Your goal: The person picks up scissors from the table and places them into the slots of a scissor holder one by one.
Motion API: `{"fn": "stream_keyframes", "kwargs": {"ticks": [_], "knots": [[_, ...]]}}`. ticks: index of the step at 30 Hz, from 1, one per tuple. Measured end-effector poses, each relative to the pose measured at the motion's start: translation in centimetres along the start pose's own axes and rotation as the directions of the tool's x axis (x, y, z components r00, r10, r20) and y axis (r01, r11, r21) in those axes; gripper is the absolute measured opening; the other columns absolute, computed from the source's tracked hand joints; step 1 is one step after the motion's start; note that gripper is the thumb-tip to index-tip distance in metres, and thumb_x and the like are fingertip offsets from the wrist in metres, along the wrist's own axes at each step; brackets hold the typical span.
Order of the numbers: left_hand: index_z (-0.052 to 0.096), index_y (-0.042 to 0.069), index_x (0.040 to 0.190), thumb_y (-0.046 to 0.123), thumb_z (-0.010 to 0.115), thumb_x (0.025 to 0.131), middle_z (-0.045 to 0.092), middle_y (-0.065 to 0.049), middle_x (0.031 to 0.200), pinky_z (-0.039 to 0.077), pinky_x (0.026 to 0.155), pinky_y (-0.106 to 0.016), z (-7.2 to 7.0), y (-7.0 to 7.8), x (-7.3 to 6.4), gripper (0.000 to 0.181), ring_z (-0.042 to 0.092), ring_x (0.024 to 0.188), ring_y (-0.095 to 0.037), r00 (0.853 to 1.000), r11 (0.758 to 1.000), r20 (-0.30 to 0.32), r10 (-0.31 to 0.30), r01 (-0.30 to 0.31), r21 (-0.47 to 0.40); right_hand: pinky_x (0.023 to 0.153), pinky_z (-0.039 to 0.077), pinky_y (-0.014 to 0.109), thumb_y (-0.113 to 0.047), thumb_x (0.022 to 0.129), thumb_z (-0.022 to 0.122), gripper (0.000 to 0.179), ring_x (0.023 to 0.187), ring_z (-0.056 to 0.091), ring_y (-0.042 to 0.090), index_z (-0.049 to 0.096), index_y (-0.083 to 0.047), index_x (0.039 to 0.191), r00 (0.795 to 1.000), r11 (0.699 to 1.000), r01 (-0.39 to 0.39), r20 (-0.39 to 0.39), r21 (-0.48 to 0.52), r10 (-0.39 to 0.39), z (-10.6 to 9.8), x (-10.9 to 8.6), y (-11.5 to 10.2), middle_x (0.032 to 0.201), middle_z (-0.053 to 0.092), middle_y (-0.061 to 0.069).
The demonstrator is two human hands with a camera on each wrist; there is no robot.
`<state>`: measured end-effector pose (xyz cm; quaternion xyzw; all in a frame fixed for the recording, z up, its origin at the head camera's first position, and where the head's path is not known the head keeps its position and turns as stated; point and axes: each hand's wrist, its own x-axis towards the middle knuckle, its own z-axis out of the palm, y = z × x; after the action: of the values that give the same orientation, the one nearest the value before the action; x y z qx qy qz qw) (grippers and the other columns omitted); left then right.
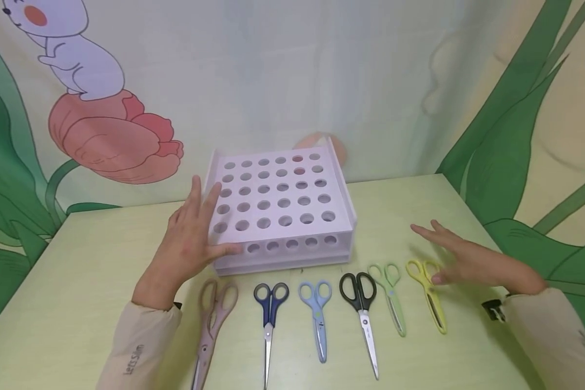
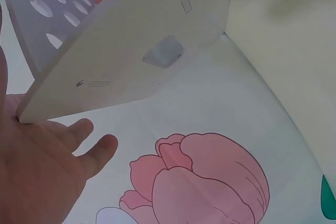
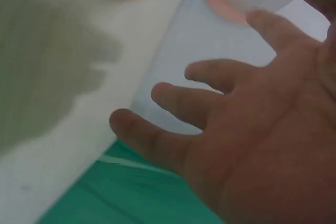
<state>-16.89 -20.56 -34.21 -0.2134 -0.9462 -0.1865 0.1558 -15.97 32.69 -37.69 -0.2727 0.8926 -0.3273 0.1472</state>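
A white rack [image 1: 278, 208] with rows of round holes stands on the table. My left hand [image 1: 187, 238] lies against its front left corner, thumb along the front face and fingers spread up the left side. In the left wrist view, the rack's side panel [image 2: 121, 72] meets the palm [image 2: 37, 171] at its corner. My right hand [image 1: 473, 262], fingers spread and holding nothing, is over the table beside the yellow scissors [image 1: 426, 281]; its thumb overlaps their handle in the head view, and contact is unclear. The right wrist view shows its bare palm [image 3: 268, 135].
In front of the rack lie pink scissors [image 1: 209, 330], navy scissors [image 1: 271, 311], light blue scissors [image 1: 318, 319], black-handled scissors [image 1: 361, 303] and light green scissors [image 1: 392, 298]. All have handles toward the rack. A printed curtain [image 1: 273, 70] hangs behind the table [image 1: 68, 287].
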Motion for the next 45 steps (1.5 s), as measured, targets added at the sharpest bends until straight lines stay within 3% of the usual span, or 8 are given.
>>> {"fn": "stream_keyframes", "kwargs": {"ticks": [6, 12, 23, 31, 35, 38, 41, 45], "knots": [[0.012, 0.016, 0.164, 0.043, 0.093, 0.069, -0.006, -0.025, 0.165, 0.038, 0.097, -0.07, 0.3, -0.2, 0.0, 0.127, 0.043, 0.125, -0.061, 1.0, 0.999, -0.008, -0.002, 0.002, -0.038, 0.099, 0.006, 0.083, 0.002, 0.078, 0.081, 0.073, 0.135, 0.001, 0.071, 0.047, -0.001, 0.142, 0.999, 0.999, 0.043, 0.02, -0.012, -0.043, 0.8, -0.1, 2.5, 0.151, 0.016, 0.046], [0.012, 0.018, 0.164, 0.043, 0.093, 0.07, -0.007, -0.022, 0.166, 0.037, 0.097, -0.071, 0.4, -0.2, 0.0, 0.127, 0.041, 0.126, -0.062, 0.999, 0.997, 0.019, -0.04, 0.041, -0.057, 0.097, 0.011, 0.084, 0.015, 0.074, 0.074, 0.06, 0.132, 0.002, 0.075, 0.053, -0.01, 0.124, 0.998, 0.998, -0.056, 0.027, -0.037, 0.057, 1.4, 0.3, 2.5, 0.149, 0.016, 0.049], [0.012, 0.019, 0.164, 0.042, 0.091, 0.073, 0.0, -0.027, 0.165, 0.032, 0.101, -0.072, 0.2, -0.1, 0.0, 0.122, 0.029, 0.138, -0.058, 0.996, 0.995, 0.052, -0.077, 0.081, -0.065, 0.095, 0.015, 0.084, -0.001, 0.082, 0.078, 0.04, 0.13, 0.006, 0.077, 0.053, -0.019, 0.108, 0.996, 0.994, -0.089, 0.025, -0.068, 0.091, 1.7, 0.6, 2.1, 0.145, 0.019, 0.052], [0.009, 0.022, 0.164, 0.042, 0.088, 0.078, 0.002, -0.025, 0.165, 0.028, 0.108, -0.067, 0.2, 0.3, 0.3, 0.118, 0.022, 0.145, -0.052, 0.983, 0.981, 0.114, -0.147, 0.16, -0.109, 0.095, 0.023, 0.082, -0.007, 0.077, 0.085, 0.038, 0.131, 0.011, 0.075, 0.052, -0.019, 0.095, 0.992, 0.986, -0.127, 0.015, -0.104, 0.129, 1.4, 0.5, 1.9, 0.145, 0.02, 0.052], [0.009, 0.024, 0.164, 0.043, 0.087, 0.079, 0.001, -0.025, 0.165, 0.029, 0.107, -0.067, 0.2, 0.3, 0.2, 0.117, 0.024, 0.144, -0.052, 0.975, 0.973, 0.138, -0.174, 0.192, -0.127, 0.094, 0.039, 0.065, -0.016, 0.076, 0.087, 0.037, 0.131, 0.032, 0.065, 0.053, -0.018, 0.091, 0.986, 0.979, -0.158, 0.025, -0.133, 0.162, 1.1, 0.3, 1.5, 0.142, 0.036, 0.045], [0.01, 0.025, 0.164, 0.043, 0.086, 0.08, 0.002, -0.025, 0.166, 0.031, 0.106, -0.066, 0.2, 0.4, 0.2, 0.115, 0.026, 0.142, -0.053, 0.971, 0.97, 0.149, -0.185, 0.205, -0.13, 0.073, 0.047, 0.041, -0.023, 0.078, 0.086, 0.038, 0.096, 0.059, 0.038, 0.053, -0.018, 0.095, 0.982, 0.976, -0.181, 0.029, -0.122, 0.186, 0.6, 0.0, 1.1, 0.109, 0.059, 0.022], [0.01, 0.026, 0.164, 0.044, 0.086, 0.08, 0.001, -0.023, 0.166, 0.032, 0.107, -0.065, 0.1, 0.4, 0.3, 0.114, 0.026, 0.143, -0.052, 0.968, 0.968, 0.16, -0.195, 0.216, -0.13, 0.057, 0.038, 0.028, -0.025, 0.081, 0.084, 0.036, 0.066, 0.044, 0.014, 0.053, -0.018, 0.098, 0.981, 0.979, -0.19, 0.025, -0.074, 0.192, 0.1, -0.4, 0.8, 0.082, 0.049, 0.0], [0.012, 0.025, 0.164, 0.043, 0.086, 0.08, 0.001, -0.023, 0.166, 0.032, 0.106, -0.065, 0.1, 0.4, 0.3, 0.113, 0.026, 0.143, -0.051, 0.965, 0.966, 0.167, -0.201, 0.223, -0.129, 0.055, 0.04, 0.026, -0.018, 0.089, 0.078, 0.028, 0.064, 0.048, 0.009, 0.052, -0.014, 0.098, 0.996, 0.995, -0.091, 0.027, 0.04, 0.09, -0.6, -0.8, 0.8, 0.084, 0.057, 0.0]]}}
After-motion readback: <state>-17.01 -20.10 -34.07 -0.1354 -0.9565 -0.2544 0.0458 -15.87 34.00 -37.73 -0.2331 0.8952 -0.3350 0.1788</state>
